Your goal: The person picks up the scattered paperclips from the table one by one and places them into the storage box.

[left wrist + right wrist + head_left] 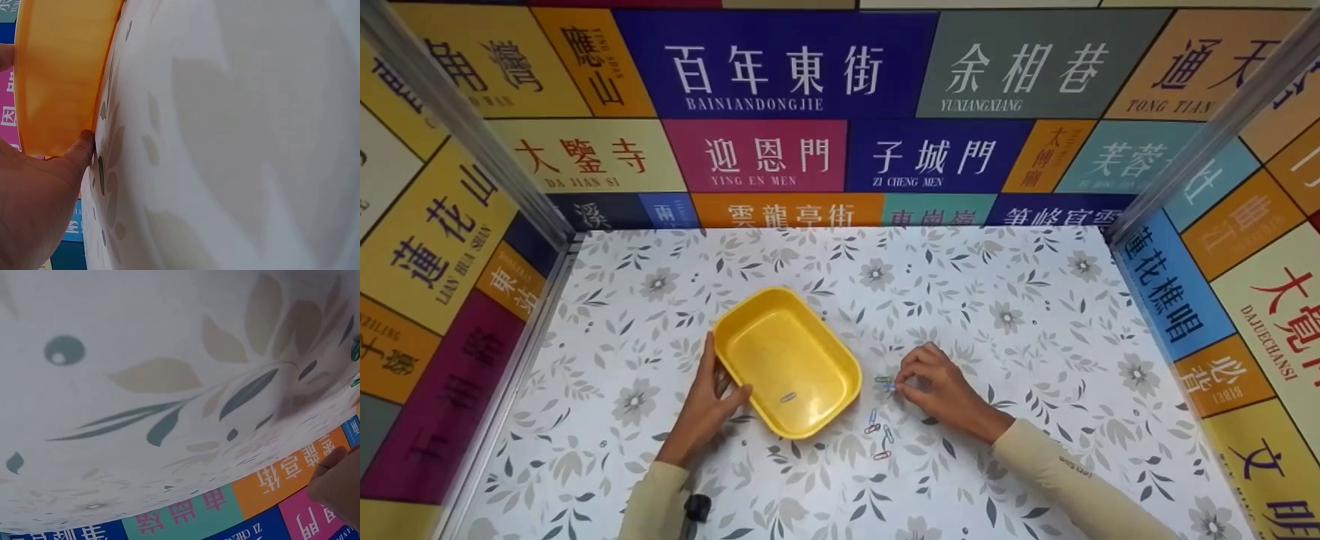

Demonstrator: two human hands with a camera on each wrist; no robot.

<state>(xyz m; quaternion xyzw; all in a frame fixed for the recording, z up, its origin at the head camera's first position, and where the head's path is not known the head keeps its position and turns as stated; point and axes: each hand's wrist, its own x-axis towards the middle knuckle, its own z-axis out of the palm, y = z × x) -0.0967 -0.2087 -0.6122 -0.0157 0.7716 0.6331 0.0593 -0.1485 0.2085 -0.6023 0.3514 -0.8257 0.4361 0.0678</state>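
Note:
A yellow plastic tray (787, 296) lies at a slant on the patterned tabletop, with one small paper clip (788, 397) inside it. My left hand (709, 401) holds the tray's near left corner, thumb on the near side and fingers along the left wall. In the left wrist view the thumb (79, 154) presses low on the tray wall (64, 84). To the tray's right, my right hand (937, 386) pinches a blue paper clip (891, 388) at its fingertips, partly hidden. A green paper clip (882, 379) lies right beside those fingertips.
Several coloured paper clips lie loose nearer me, among them a red one (882, 455) and a green one (888, 435). Panels with printed Chinese lettering (780, 67) stand at the back and both sides. A white floral sheet (997, 270) covers the table.

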